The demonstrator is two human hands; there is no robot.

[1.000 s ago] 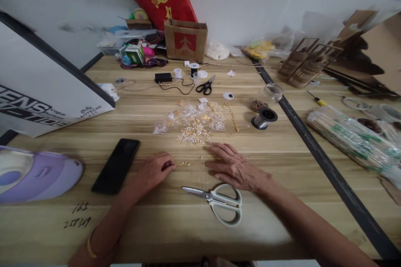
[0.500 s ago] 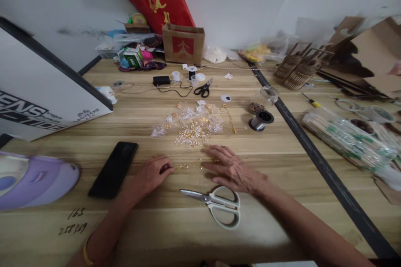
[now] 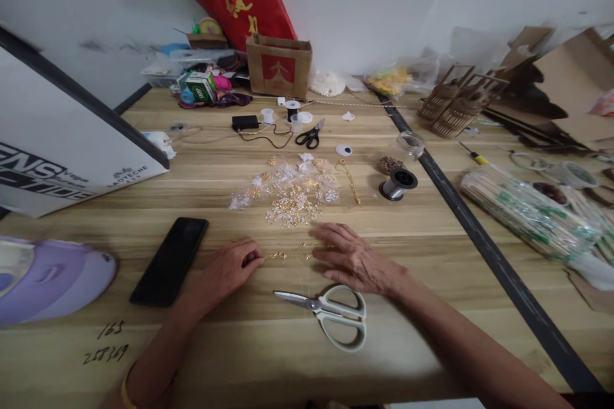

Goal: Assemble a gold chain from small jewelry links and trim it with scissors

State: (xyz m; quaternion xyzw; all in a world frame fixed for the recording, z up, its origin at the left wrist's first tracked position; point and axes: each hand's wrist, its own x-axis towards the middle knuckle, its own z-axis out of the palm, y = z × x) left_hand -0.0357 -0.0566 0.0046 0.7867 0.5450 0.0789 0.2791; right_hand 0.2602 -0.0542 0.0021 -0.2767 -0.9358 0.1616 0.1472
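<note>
A thin gold chain [image 3: 277, 256] with small charms lies stretched across the wooden table between my hands. My left hand [image 3: 235, 263] pinches its left end between thumb and fingertips. Over the other end, my right hand [image 3: 352, 259] rests flat with its fingers stretched out, hiding that part of the chain. Just below, white-handled scissors [image 3: 314, 305] lie with the blades pointing left. Beyond the hands is a pile of small gold and clear charms [image 3: 292, 204], with several little plastic bags behind it. Another gold chain [image 3: 348, 182] lies right of the pile.
Left of my left hand lies a black phone [image 3: 170, 261], near a purple-and-white device [image 3: 62, 281]. A wire spool [image 3: 397, 185] stands to the right. Black scissors [image 3: 311, 134] lie farther back. Wrapped sticks [image 3: 527, 214] fill the right side; a large white box [image 3: 71, 140] stands at left.
The whole view has shifted very slightly. Both hands keep nearly the same places, and the chain still lies between them.
</note>
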